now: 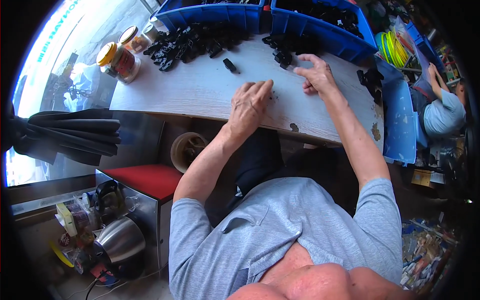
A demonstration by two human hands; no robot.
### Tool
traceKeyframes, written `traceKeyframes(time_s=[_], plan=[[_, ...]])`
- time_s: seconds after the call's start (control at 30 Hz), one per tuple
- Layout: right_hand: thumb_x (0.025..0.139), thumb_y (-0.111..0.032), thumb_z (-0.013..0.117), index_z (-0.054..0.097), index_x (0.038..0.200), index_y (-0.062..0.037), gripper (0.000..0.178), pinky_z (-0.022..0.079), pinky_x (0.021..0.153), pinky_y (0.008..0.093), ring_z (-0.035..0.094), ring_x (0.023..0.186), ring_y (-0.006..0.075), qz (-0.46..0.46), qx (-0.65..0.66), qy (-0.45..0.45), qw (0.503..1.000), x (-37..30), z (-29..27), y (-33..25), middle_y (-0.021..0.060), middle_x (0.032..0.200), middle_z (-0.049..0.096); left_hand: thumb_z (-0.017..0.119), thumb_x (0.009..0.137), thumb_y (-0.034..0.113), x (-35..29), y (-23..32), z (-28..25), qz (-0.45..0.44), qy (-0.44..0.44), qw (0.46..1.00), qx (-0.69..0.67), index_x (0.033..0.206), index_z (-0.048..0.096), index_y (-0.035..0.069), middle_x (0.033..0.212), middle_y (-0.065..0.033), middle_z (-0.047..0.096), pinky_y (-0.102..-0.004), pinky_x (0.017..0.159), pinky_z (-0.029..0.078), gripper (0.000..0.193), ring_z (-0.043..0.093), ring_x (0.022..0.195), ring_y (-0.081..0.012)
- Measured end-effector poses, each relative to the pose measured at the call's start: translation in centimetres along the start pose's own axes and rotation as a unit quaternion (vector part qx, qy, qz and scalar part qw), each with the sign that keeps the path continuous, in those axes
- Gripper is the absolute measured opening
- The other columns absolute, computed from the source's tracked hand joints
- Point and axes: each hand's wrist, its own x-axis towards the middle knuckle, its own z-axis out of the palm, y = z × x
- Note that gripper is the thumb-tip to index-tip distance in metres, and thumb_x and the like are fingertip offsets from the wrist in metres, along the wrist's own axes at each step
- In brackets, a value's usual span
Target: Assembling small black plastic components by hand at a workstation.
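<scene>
A small cluster of black parts (283, 52) lies on the far right half of the table (190, 95), in front of a blue bin. Just beside its near end is the right hand (319, 76), released, its fingers parted and slightly bent. The left hand (250, 102) is nearer the person, by the table's front edge, with its fingers curled and the back of the hand upward; whether it grasps anything cannot be told.

Beyond the left hand, a single black piece (230, 65) lies apart from the others. A larger heap of black parts (187, 44) spreads farther left, in front of the left blue bin (215, 16). This bin and the right blue bin (325, 42) stand along the far side, both holding dark parts. More black pieces (371, 79) sit at the table's right edge.

A yellow-lidded jar (120, 64) stands at the far left corner, near another jar (133, 40). To the right, past a light-blue container (403, 122), another person (444, 114) sits. Below left, a metal kettle (121, 241) stands beside a red-topped cabinet (145, 177).
</scene>
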Motion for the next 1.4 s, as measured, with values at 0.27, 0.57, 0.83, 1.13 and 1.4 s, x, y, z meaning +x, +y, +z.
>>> traceKeyframes(time_s=[0.27,0.57,0.83,1.13,1.4], plan=[[0.086,-0.017,0.077,0.063,0.133,-0.0177,0.048,0.047,0.038,0.0258,0.052,0.044,0.0084,-0.04,-0.108,0.007,0.993,1.6,1.9,-1.5,0.0007,0.059,0.056,0.065,0.091,-0.001,0.8,-3.9,0.6,-0.085,0.066,0.992,-0.061,0.113,0.071,0.006,0.099,-0.0134,0.073,-0.0405,0.083,0.055,0.024,0.067,0.092,-0.0338],[0.086,-0.016,0.079,0.066,0.11,-0.0099,0.028,0.045,0.039,0.0242,0.051,0.042,0.007,-0.02,-0.12,-0.004,0.993,1.3,1.7,-0.9,-0.0009,0.058,0.056,0.07,0.088,0.005,-1.1,-2.1,-1.6,-0.017,0.028,0.998,0.055,0.119,0.066,0.003,0.108,-0.0142,0.073,-0.0444,0.087,0.053,0.031,0.066,0.099,-0.0353],[0.084,-0.013,0.08,0.063,0.106,-0.0056,0.028,0.044,0.037,0.025,0.052,0.042,0.0088,-0.036,-0.089,-0.063,0.993,-0.3,0.6,0.4,-0.0002,0.059,0.055,0.071,0.087,0.004,0.0,-2.4,-0.7,-0.04,0.025,0.998,0.05,0.117,0.066,0.005,0.102,-0.0138,0.073,-0.0428,0.083,0.054,0.031,0.067,0.095,-0.0347],[0.081,-0.014,0.077,0.068,0.118,-0.009,0.038,0.052,0.043,0.0298,0.06,0.049,0.0141,-0.001,-0.145,-0.048,0.988,-0.8,0.9,-0.9,0.005,0.065,0.062,0.068,0.089,0.002,3.7,-1.7,1.9,-0.048,0.09,0.992,-0.079,0.12,0.068,0.006,0.102,-0.0142,0.073,-0.0416,0.084,0.055,0.031,0.069,0.093,-0.0346],[0.082,-0.013,0.074,0.071,0.116,-0.0119,0.034,0.053,0.047,0.0293,0.059,0.051,0.0141,-0.001,-0.135,-0.056,0.989,-0.9,0.6,-0.1,0.0028,0.066,0.062,0.065,0.089,0.001,6.2,-3.0,3.6,0.056,-0.027,0.996,-0.067,0.12,0.071,0.007,0.113,-0.0131,0.073,-0.041,0.088,0.056,0.032,0.069,0.099,-0.0328]])
